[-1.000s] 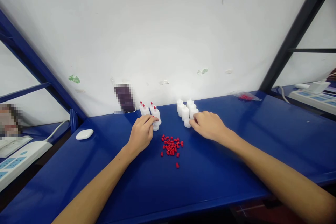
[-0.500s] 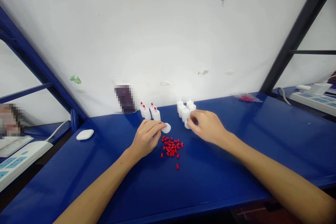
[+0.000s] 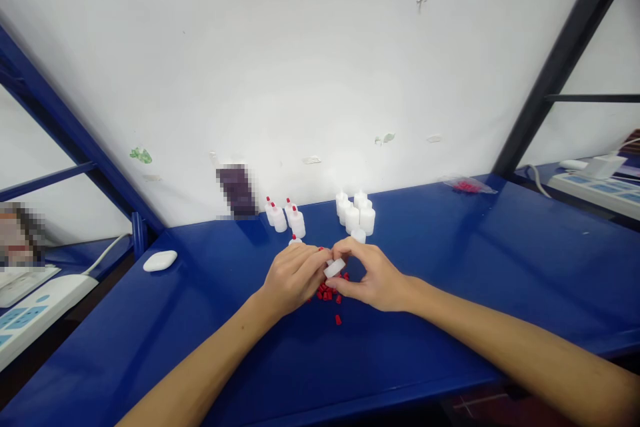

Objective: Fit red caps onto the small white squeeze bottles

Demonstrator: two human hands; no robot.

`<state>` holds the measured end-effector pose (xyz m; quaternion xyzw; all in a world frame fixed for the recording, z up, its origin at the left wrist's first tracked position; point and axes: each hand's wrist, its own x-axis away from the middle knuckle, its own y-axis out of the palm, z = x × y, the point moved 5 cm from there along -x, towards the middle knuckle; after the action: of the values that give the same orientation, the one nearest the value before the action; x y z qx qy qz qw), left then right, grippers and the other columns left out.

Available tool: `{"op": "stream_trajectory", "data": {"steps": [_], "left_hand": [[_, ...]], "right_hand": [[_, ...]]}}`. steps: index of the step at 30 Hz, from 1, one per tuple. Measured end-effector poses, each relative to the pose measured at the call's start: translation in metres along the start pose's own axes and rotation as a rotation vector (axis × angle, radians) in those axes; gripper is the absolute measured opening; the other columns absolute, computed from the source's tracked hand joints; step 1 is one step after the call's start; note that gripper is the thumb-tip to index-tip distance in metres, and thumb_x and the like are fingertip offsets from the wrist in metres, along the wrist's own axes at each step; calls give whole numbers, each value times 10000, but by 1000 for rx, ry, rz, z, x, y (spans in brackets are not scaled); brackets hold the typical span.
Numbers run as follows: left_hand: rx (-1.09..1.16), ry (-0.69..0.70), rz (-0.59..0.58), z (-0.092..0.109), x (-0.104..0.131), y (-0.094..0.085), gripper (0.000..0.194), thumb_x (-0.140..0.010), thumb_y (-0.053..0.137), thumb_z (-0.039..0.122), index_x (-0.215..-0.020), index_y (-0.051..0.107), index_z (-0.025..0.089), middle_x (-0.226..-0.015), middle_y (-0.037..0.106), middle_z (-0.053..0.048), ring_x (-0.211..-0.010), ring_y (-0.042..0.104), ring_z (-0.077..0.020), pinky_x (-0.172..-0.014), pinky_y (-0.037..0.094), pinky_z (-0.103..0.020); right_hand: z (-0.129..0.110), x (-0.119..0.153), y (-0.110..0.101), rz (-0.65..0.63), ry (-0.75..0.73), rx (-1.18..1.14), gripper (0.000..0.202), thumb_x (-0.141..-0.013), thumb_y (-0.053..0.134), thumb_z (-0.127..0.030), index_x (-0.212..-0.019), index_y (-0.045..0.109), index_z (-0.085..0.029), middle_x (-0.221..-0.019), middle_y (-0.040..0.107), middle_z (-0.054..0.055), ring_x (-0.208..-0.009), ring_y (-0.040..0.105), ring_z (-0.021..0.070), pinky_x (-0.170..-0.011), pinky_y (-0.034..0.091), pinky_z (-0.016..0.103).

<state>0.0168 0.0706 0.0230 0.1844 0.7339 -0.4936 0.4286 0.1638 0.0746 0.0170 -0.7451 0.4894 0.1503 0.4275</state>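
A white bottle (image 3: 335,268) is tilted between my two hands, over the red caps (image 3: 327,293) scattered on the blue table. My right hand (image 3: 373,275) grips its body between thumb and fingers. My left hand (image 3: 295,278) is closed at the bottle's tip end, where a bit of red shows by the fingertips; what exactly it pinches is hidden. Behind my left hand stand several white bottles with red tips (image 3: 297,223), one partly covered by the hand. Several white bottles (image 3: 352,219) without red tips stand behind my right hand.
On the blue table (image 3: 225,360), a white oval object (image 3: 160,260) lies at the left and a clear bag of red pieces (image 3: 467,185) at the back right. Power strips (image 3: 50,303) flank both sides. A wall rises behind the table.
My right hand has come left and nearer with a white bottle. My left hand has moved slightly right and nearer, leaving a red-tipped bottle standing behind it. The hands now meet.
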Motion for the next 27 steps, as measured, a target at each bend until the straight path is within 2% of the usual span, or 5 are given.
{"op": "stream_trajectory", "data": {"steps": [8, 14, 20, 24, 27], "left_hand": [[-191, -47, -295, -5, -6, 14, 287, -995, 286, 225, -838, 521, 178, -699, 550, -46, -648, 443, -196, -588, 358, -337], [-185, -40, -347, -10, -1, 24, 394, -1003, 215, 320, -689, 427, 211, -688, 522, -59, -626, 394, -207, -586, 305, -361], [-276, -360, -353, -40, 8, 8, 269, -928, 301, 180, -700, 440, 210, -656, 508, -50, -650, 428, -218, -627, 345, -366], [-170, -362, -462, -48, 13, -4, 269, -969, 302, 177, -808, 518, 172, -784, 558, -63, -746, 468, -210, -700, 394, -356], [-69, -211, -579, -35, 13, 3, 301, -1004, 300, 221, -871, 563, 160, -884, 574, -74, -818, 478, -206, -763, 409, -358]], "right_hand": [[-8, -3, 2, -25, -68, 11, 126, -880, 566, -167, -1000, 566, -204, -819, 570, -6, -695, 520, 122, -664, 453, 253], [-10, -7, 10, -29, 4, 82, 148, -850, 671, -234, -940, 558, -202, -833, 583, -5, -698, 533, 120, -642, 434, 240], [-16, -7, -7, 125, -150, 427, 391, -904, 582, -236, -563, 393, -197, -531, 442, -46, -494, 373, 101, -538, 309, 264], [4, -13, -39, 133, 7, 663, 97, -874, 582, -247, -903, 632, -168, -840, 645, 61, -774, 553, 207, -731, 438, 342], [25, -15, -54, 66, 151, 772, 295, -930, 426, -153, -1156, 616, -152, -1018, 639, 117, -934, 587, 258, -803, 480, 390]]}}
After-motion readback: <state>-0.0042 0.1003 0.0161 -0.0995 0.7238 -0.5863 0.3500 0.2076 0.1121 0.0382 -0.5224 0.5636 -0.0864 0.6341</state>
